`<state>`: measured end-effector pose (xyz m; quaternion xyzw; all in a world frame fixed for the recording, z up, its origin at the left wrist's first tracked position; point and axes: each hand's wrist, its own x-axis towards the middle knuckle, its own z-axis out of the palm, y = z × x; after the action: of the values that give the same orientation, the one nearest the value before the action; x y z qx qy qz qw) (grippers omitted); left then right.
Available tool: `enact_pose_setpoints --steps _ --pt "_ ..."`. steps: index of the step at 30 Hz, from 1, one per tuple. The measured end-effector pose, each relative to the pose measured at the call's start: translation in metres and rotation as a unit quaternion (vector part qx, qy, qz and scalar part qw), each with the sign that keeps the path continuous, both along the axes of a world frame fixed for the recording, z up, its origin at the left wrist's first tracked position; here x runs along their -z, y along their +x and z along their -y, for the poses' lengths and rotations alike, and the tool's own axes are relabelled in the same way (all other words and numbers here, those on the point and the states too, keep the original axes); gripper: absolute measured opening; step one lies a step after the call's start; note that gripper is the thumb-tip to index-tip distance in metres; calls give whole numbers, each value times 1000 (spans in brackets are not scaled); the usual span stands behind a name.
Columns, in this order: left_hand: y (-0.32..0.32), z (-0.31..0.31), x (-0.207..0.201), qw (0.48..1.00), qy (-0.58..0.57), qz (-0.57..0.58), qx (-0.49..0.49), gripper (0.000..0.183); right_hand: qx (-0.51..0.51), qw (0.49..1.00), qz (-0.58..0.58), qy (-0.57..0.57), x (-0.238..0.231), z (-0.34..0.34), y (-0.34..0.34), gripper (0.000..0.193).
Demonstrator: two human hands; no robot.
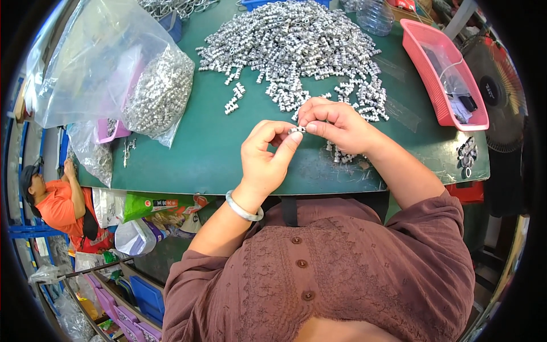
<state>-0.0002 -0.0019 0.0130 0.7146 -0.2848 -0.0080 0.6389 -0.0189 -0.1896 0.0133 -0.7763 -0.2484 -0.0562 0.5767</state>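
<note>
Dark green surface [213,159] in a cluttered workshop, viewed from above. A broad heap of small, ribbed, silver-coloured metal pieces [290,45] covers its far middle, with strays nearer the front. One silver-coloured metal piece [297,130] is held above the surface, in front of the heap. Left hand [266,149]: narrow grip, thumb and forefinger pinching the piece; a pale, smooth bangle [245,208] circles the wrist. Right hand [339,126]: grip likewise narrow, thumb and forefinger closed on the piece's right end. To the left, a clear plastic bag [85,62] partly filled with similar pieces rests against a lilac plastic container [115,133]. To the right, a pink, perforated plastic basket [426,74] holds clear packaging; near the corner lies a small cluster of metal rings [467,154]. Far left: a person in an orange shirt [60,205].
</note>
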Motion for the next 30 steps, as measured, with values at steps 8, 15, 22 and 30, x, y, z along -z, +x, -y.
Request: enact_pose_setpoints --steps 8,15,22,30 --pt "9 -10 13 868 -252 -411 116 11 153 968 113 -163 3 3 3 10" --pt "13 -14 17 743 -345 -533 210 13 225 920 136 -290 8 5 5 13" --pt "16 -19 16 721 -368 -553 198 12 199 919 116 -321 6 0 5 14" --pt "15 -17 10 764 -314 -553 109 17 185 899 107 -383 6 -5 6 11"
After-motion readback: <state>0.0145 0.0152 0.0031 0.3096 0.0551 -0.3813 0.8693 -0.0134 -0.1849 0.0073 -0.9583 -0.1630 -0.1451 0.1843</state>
